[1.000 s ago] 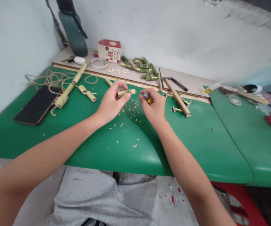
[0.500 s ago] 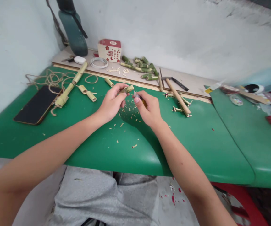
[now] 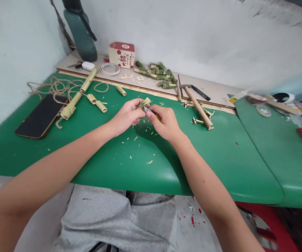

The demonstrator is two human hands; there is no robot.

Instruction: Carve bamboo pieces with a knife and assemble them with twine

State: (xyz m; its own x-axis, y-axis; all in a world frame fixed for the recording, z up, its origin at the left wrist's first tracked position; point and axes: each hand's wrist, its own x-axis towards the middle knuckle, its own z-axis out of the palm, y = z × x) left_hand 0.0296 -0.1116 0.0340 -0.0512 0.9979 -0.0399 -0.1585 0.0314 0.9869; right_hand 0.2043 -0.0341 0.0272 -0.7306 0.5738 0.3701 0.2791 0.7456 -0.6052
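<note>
Above the green tabletop, my left hand is closed around a short bamboo piece, whose pale end sticks out past the fingers. My right hand grips a utility knife with a partly visible yellow and dark handle. The knife's blade lies against the bamboo, close to my left thumb. Small bamboo shavings are scattered below both hands. Part of the bamboo is hidden by my left fingers.
A hammer lies to the right beside small tied bamboo pieces. Cut green bamboo tubes are piled at the back near a red and white box. Leftward are a phone, twine and a longer bamboo assembly.
The knife in my right hand has moved left, its blade going from beyond the bamboo's end onto its side by my left thumb. My left hand has barely shifted.
</note>
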